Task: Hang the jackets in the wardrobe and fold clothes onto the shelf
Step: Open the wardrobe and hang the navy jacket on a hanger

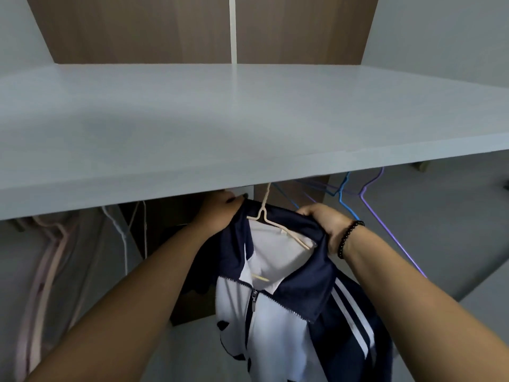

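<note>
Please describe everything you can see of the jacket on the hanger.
The jacket is navy and white, of smooth sporty fabric, with white stripes on one sleeve and a part-closed front zip. It hangs on a cream hanger just below the grey shelf. The left hand and right hand grip its collar at either side.

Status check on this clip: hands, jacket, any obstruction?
Left hand and right hand grip navy-and-white zip jacket collar. Jacket on cream hanger, under grey shelf. Empty blue wire hanger close right.
</note>
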Tool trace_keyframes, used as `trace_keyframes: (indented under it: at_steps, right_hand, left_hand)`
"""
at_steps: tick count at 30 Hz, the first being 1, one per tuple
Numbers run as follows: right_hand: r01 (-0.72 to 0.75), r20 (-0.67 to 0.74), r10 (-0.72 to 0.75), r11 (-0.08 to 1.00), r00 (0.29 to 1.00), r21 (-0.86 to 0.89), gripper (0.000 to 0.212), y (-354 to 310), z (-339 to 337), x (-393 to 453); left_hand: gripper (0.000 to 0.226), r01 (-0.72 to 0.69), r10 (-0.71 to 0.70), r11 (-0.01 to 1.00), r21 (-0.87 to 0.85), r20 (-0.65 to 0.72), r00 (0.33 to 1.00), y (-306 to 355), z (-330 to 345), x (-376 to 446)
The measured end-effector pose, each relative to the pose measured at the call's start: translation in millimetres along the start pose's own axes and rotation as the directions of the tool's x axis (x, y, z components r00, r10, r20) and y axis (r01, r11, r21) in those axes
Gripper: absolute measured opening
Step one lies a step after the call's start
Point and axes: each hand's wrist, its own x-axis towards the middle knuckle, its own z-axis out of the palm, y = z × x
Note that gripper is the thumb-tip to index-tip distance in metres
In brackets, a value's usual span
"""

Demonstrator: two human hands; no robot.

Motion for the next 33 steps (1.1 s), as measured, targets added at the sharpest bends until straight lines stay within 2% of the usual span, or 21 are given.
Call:
trace_keyframes:
  at_steps: [3, 6, 9, 10, 12, 14, 18, 20, 22, 24, 26, 27, 30, 32, 33]
  right_hand:
    - [-0.014, -0.020, 0.009, 0.966, 1.000, -0.258, 0.032, 7, -9, -2]
    - [0.036, -0.045, -0.070, 0.856, 0.997, -0.516, 0.025, 8, -9, -3]
    - [0.241, -0.058, -0.306, 0.839, 0.950, -0.487, 0.026, 12, 5, -7]
    - [0.334, -0.039, -0.411, 0.789, 0.911, -0.515, 0.031, 15, 9, -7]
    - [0.431, 0.043, -0.538, 0.621, 0.842, -0.655, 0.036, 21, 17, -14]
    - [0.462, 0.128, -0.603, 0.439, 0.787, -0.771, 0.039, 24, 20, -17]
    - [0.421, 0.126, -0.654, 0.317, 0.746, -0.850, 0.033, 16, 25, -21]
    - [0.393, 0.102, -0.658, 0.311, 0.746, -0.865, 0.031, 16, 26, -20]
    - [0.417, 0.091, -0.668, 0.347, 0.738, -0.840, 0.029, 21, 26, -18]
    - [0.457, 0.084, -0.670, 0.404, 0.738, -0.792, 0.032, 26, 26, -14]
    - [0.475, 0.077, -0.673, 0.430, 0.735, -0.768, 0.037, 26, 24, -11]
    - [0.481, 0.081, -0.676, 0.430, 0.733, -0.763, 0.039, 26, 22, -11]
    - [0.484, 0.094, -0.674, 0.419, 0.733, -0.768, 0.036, 24, 18, -12]
    - [0.477, 0.100, -0.673, 0.403, 0.733, -0.781, 0.034, 22, 16, -13]
    - [0.475, 0.103, -0.676, 0.392, 0.730, -0.788, 0.033, 21, 16, -13]
  left_hand:
    - [0.042, 0.311, -0.306, 0.950, -0.010, 0.157, 0.939, -2, -11, 2]
    - [0.026, 0.405, -0.426, 0.898, 0.170, 0.112, 0.898, -13, -21, 6]
    - [0.033, 0.408, -0.417, 0.859, 0.308, -0.042, 0.908, -19, -27, 7]
    - [0.035, 0.408, -0.407, 0.851, 0.330, -0.075, 0.910, -22, -29, 7]
    - [0.034, 0.416, -0.416, 0.838, 0.352, -0.082, 0.906, -26, -33, 4]
    - [0.035, 0.417, -0.430, 0.828, 0.374, -0.054, 0.901, -30, -33, 2]
    - [0.035, 0.437, -0.425, 0.831, 0.345, -0.115, 0.898, -30, -31, -5]
    - [0.040, 0.366, -0.310, 0.885, 0.288, -0.221, 0.925, -23, -26, -14]
    - [0.034, 0.234, -0.186, 0.962, 0.139, -0.295, 0.937, -17, -12, -29]
    - [0.041, 0.116, -0.108, 0.993, 0.024, -0.227, 0.968, -9, 6, -52]
    - [0.060, 0.032, -0.013, 0.990, 0.135, -0.145, 0.989, -12, 21, -65]
    - [0.063, 0.020, 0.017, 0.975, 0.222, -0.163, 0.986, -16, 25, -66]
    - [0.042, 0.085, 0.012, 0.939, 0.334, -0.278, 0.960, -26, 27, -56]
    - [0.031, 0.102, -0.001, 0.929, 0.357, -0.274, 0.962, -27, 27, -50]
    - [0.033, 0.113, -0.012, 0.912, 0.394, -0.248, 0.969, -26, 26, -47]
